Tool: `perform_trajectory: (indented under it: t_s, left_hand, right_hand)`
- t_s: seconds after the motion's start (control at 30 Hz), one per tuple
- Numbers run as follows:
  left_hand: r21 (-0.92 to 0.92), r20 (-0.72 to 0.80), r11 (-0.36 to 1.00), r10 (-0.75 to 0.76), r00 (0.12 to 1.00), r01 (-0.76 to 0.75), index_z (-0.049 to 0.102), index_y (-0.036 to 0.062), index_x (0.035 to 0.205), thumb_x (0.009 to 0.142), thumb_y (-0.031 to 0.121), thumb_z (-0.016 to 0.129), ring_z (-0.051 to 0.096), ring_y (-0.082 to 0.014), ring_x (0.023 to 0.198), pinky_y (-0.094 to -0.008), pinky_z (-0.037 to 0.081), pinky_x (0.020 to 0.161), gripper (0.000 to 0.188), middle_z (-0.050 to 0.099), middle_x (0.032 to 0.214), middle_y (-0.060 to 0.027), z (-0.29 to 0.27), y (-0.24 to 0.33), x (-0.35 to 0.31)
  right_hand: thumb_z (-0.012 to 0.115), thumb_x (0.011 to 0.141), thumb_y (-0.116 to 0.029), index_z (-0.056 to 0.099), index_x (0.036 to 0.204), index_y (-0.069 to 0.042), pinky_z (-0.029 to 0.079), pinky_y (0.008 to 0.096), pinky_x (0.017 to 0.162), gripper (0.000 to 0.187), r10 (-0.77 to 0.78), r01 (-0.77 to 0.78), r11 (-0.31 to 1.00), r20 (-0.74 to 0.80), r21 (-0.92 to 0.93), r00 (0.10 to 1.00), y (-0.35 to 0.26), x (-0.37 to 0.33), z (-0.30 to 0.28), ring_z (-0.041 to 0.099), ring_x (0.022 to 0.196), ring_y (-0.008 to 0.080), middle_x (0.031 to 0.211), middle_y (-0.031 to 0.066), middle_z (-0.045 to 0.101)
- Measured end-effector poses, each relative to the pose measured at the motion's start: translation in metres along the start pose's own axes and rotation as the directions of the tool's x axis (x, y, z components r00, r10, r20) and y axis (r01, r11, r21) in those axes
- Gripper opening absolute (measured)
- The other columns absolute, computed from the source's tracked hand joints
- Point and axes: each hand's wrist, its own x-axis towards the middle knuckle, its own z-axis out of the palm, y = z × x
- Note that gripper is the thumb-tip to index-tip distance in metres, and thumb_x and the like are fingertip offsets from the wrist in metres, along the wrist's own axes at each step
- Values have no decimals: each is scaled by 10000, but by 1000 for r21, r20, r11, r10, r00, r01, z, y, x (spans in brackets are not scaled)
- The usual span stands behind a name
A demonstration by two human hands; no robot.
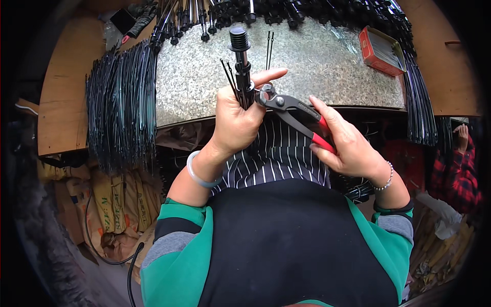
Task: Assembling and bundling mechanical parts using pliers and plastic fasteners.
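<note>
My left hand (234,124) is closed around a black umbrella frame (242,66), held upright with its ridged end up. Several thin black ribs with eyelet tips stick up beside the shaft. One finger of that hand points out to the right. My right hand (350,146) grips the red handles of black end-cutting pincers (294,110). The jaws of the pincers are against the frame at a collar just above my left fist. Whether a wire is between the jaws is too small to tell.
Behind my hands is a speckled stone worktop (194,77). Bundles of black ribs (123,102) hang over its left side, and others pile along the back and right. A red box (369,48) holds thin wires. At far right is another person's red checked sleeve (455,179).
</note>
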Motion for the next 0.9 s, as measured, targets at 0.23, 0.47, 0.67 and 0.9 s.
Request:
perform_trajectory:
  t_s: [0.23, 0.47, 0.67, 0.9]
  left_hand:
    - [35, 0, 998, -43, 999, 43, 533, -83, 1155, 888, 23, 453, 354, 13, 429, -149, 258, 385, 298, 415, 587, 62, 0, -1, 0]
    - [15, 46, 998, -65, 997, 65, 552, -78, 1139, 849, -17, 452, 350, 12, 438, -145, 254, 402, 312, 430, 598, 59, 1, 4, 2]
    - [261, 113, 960, 76, 991, -103, 609, -35, 1086, 736, -72, 440, 388, -10, 495, -166, 305, 464, 390, 494, 651, 33, -2, 9, 5]
    - [-553, 209, 819, -43, 977, 155, 282, -44, 1351, 913, 35, 374, 266, -26, 345, -167, 265, 318, 455, 298, 490, 51, -20, 15, 15]
  right_hand:
    - [551, 768, -16, 325, 1349, 0, 439, 348, 763, 623, -101, 104, 993, 44, -59, 994, 12, 2, -4, 529, 853, 318, 950, 181, 510]
    - [588, 819, -100, 515, 1125, -7, 453, 366, 641, 328, -6, 6, 997, -3, -72, 1000, 19, -1, -11, 590, 763, 326, 859, 164, 565]
    - [623, 818, -162, 536, 907, -7, 434, 361, 541, 198, 92, -88, 966, 3, -242, 996, 11, -1, -30, 563, 635, 340, 731, 152, 546]
    - [512, 892, -303, 469, 1094, -16, 435, 390, 691, 353, 158, -195, 959, -185, -203, 970, 36, 14, -19, 553, 815, 357, 845, 183, 536]
